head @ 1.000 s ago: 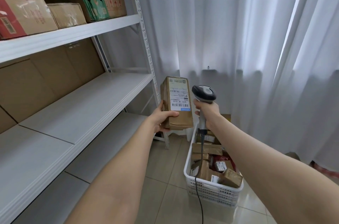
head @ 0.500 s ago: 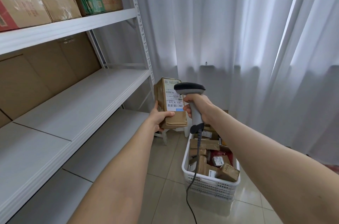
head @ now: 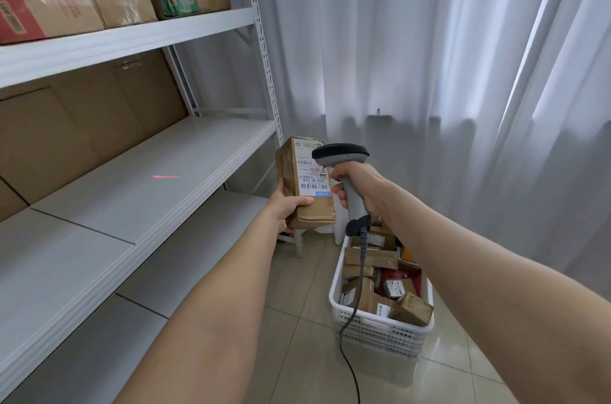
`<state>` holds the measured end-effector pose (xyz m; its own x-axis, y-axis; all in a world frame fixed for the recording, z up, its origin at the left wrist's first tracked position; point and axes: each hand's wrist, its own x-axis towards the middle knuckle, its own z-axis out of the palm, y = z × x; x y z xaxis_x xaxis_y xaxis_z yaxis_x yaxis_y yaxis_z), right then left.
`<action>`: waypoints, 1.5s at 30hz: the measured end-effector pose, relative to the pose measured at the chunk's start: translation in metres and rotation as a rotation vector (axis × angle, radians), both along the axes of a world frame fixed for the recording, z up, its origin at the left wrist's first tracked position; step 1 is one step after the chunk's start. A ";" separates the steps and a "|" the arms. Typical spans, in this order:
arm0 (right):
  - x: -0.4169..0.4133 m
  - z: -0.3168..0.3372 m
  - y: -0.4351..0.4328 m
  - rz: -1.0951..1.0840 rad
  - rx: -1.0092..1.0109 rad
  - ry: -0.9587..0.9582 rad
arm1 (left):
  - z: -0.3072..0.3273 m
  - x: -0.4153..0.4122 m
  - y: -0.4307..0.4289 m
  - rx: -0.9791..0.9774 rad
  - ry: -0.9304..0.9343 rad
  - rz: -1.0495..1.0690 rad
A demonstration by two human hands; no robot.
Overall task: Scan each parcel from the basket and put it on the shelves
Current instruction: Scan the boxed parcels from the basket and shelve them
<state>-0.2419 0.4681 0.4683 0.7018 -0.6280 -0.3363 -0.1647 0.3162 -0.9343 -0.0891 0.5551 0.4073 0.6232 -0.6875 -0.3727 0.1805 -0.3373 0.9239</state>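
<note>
Your left hand (head: 287,209) grips the parcel (head: 305,183) upright beside the shelves (head: 185,152); your right hand (head: 358,180) grips the scanner (head: 344,168) just beside its label; a red line (head: 166,176) falls on the middle shelf; the basket (head: 380,327) sits below on the floor.

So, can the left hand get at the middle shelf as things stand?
Probably yes: the left hand, holding the parcel, is just beside the middle shelf, with nothing between them.
</note>
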 end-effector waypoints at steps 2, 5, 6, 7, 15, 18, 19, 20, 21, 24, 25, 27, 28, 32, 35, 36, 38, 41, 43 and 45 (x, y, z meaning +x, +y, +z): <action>0.002 0.001 0.002 0.002 -0.003 0.002 | 0.000 0.003 0.001 0.002 0.001 0.003; 0.006 0.003 0.005 -0.013 0.005 0.003 | -0.001 0.008 0.004 0.002 0.005 0.007; 0.007 0.004 0.006 -0.009 0.010 0.006 | -0.001 0.009 0.006 0.000 0.005 0.011; 0.008 0.004 0.008 -0.002 0.014 0.010 | 0.000 0.011 0.007 -0.003 0.005 0.014; 0.028 0.005 0.014 -0.072 0.088 -0.079 | 0.015 0.030 0.023 -0.014 -0.020 0.032; 0.041 0.007 0.013 -0.191 0.085 -0.131 | 0.038 0.043 0.034 -0.027 -0.034 0.053; 0.045 0.008 0.013 -0.221 0.094 -0.152 | 0.047 0.049 0.037 -0.042 -0.035 0.064; 0.049 0.010 0.013 -0.238 0.107 -0.174 | 0.056 0.054 0.041 -0.064 -0.032 0.079; 0.054 0.012 0.014 -0.245 0.123 -0.194 | 0.067 0.060 0.045 -0.089 -0.031 0.099; 0.072 0.023 0.019 -0.213 0.164 -0.252 | 0.098 0.075 0.056 -0.154 -0.048 0.175; 0.079 0.028 0.022 -0.192 0.176 -0.279 | 0.110 0.079 0.060 -0.170 -0.062 0.194; 0.095 0.041 0.032 -0.140 0.184 -0.334 | 0.131 0.083 0.065 -0.201 -0.108 0.229; 0.103 0.047 0.037 -0.111 0.185 -0.361 | 0.142 0.084 0.067 -0.215 -0.134 0.250; 0.131 0.080 0.057 -0.011 0.211 -0.517 | 0.184 0.084 0.080 -0.305 -0.196 0.317; 0.142 0.106 0.065 0.004 0.234 -0.573 | 0.214 0.084 0.094 -0.369 -0.281 0.327; 0.144 0.114 0.067 0.009 0.243 -0.580 | 0.223 0.083 0.099 -0.381 -0.318 0.331; 0.148 0.128 0.069 0.030 0.254 -0.615 | 0.240 0.082 0.107 -0.403 -0.366 0.326; 0.150 0.148 0.074 0.079 0.264 -0.683 | 0.263 0.073 0.118 -0.425 -0.416 0.343; 0.151 0.161 0.078 0.115 0.268 -0.704 | 0.275 0.069 0.127 -0.426 -0.467 0.399; 0.154 0.173 0.084 0.148 0.259 -0.707 | 0.285 0.065 0.136 -0.447 -0.510 0.451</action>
<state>-0.0878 0.5518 0.6416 0.8755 -0.4726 0.1006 0.3869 0.5609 -0.7319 -0.0239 0.6916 0.6920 0.8945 -0.3467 0.2822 -0.2689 0.0871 0.9592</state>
